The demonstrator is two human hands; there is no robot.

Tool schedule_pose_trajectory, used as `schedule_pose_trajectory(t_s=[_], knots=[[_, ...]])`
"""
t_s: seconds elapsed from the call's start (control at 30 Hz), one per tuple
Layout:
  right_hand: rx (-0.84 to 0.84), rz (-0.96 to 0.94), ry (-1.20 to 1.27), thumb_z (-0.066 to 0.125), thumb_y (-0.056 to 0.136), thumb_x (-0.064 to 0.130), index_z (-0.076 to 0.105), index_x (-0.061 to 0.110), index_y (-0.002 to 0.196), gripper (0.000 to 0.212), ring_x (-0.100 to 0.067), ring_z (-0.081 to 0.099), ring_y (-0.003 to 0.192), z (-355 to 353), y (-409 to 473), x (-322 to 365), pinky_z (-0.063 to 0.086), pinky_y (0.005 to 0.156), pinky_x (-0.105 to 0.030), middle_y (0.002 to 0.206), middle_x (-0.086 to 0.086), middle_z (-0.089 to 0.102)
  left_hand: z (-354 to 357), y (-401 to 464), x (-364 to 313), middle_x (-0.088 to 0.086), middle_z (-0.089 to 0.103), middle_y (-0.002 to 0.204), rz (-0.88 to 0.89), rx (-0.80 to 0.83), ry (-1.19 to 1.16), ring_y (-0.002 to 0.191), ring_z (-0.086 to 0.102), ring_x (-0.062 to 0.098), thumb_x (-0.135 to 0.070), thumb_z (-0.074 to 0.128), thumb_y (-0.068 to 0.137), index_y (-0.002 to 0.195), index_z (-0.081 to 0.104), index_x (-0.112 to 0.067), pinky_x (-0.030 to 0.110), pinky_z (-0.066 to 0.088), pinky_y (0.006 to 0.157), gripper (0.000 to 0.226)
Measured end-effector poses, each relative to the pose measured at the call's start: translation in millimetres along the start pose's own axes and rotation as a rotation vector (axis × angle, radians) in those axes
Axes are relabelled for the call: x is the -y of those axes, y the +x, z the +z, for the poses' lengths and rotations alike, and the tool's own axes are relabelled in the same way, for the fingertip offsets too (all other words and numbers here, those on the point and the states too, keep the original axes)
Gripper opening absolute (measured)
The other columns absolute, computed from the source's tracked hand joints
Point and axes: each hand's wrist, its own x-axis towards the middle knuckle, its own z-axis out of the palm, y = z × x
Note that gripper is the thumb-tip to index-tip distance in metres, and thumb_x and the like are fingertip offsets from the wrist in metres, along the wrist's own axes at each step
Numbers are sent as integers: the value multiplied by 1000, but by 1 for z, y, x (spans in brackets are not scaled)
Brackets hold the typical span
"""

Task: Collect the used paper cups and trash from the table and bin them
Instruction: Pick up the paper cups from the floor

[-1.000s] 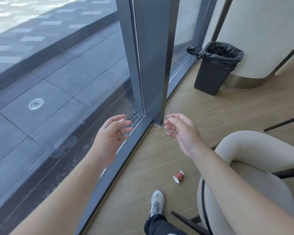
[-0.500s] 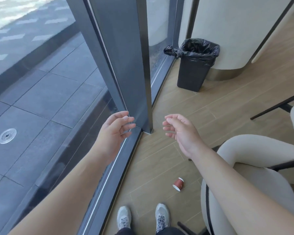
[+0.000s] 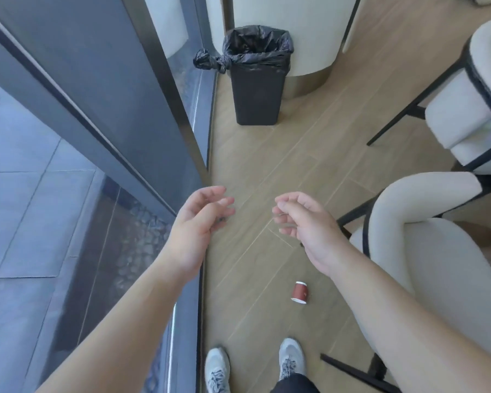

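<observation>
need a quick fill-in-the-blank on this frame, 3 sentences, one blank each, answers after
1. The red paper cup lies on its side on the wooden ____.
2. The black bin is lined with a black plastic ____.
3. The left hand and right hand both hold ____.

Missing words: floor; bag; nothing

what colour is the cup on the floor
The cup is dark red with white rims, seen in the head view.

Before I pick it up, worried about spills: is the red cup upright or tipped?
Tipped: the red cup lies on its side on the floor.
</observation>
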Motion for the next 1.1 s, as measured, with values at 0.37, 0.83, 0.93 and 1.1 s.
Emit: schedule_pose_trajectory(t_s=[0.37, 0.83, 0.93, 1.1], knots=[[-238, 161, -103, 60, 85, 21, 65, 24, 82, 6, -9, 62, 76, -56, 113, -251, 53, 77, -32, 89, 3, 66, -14, 111, 260, -1, 77, 104, -217, 31, -42, 90, 74, 13, -30, 62, 84, 109, 69, -23, 33, 47, 81, 27], [-453, 493, -429, 61, 76, 28, 59, 20, 92, 18, -22, 61, 79, -190, 226, -615, 44, 65, -32, 93, -2, 65, 23, 225, 579, -3, 78, 94, -387, 163, -16, 84, 74, 12, -37, 62, 78, 115, 67, -19, 33, 50, 82, 41], [-439, 533, -562, 61, 80, 31, 51, 18, 99, 26, -25, 61, 88, -204, 236, -658, 43, 64, -31, 104, -4, 60, 28, 240, 605, -4, 78, 93, -396, 176, 3, 83, 74, 12, -36, 63, 77, 115, 67, -18, 32, 50, 81, 42], [-356, 605, -743, 68, 77, 30, 42, 13, 108, 44, -31, 57, 97, -202, 244, -700, 46, 75, -35, 110, -7, 48, 26, 250, 622, -6, 78, 91, -387, 193, 18, 81, 73, 10, -38, 63, 77, 110, 68, -21, 31, 49, 81, 37]])
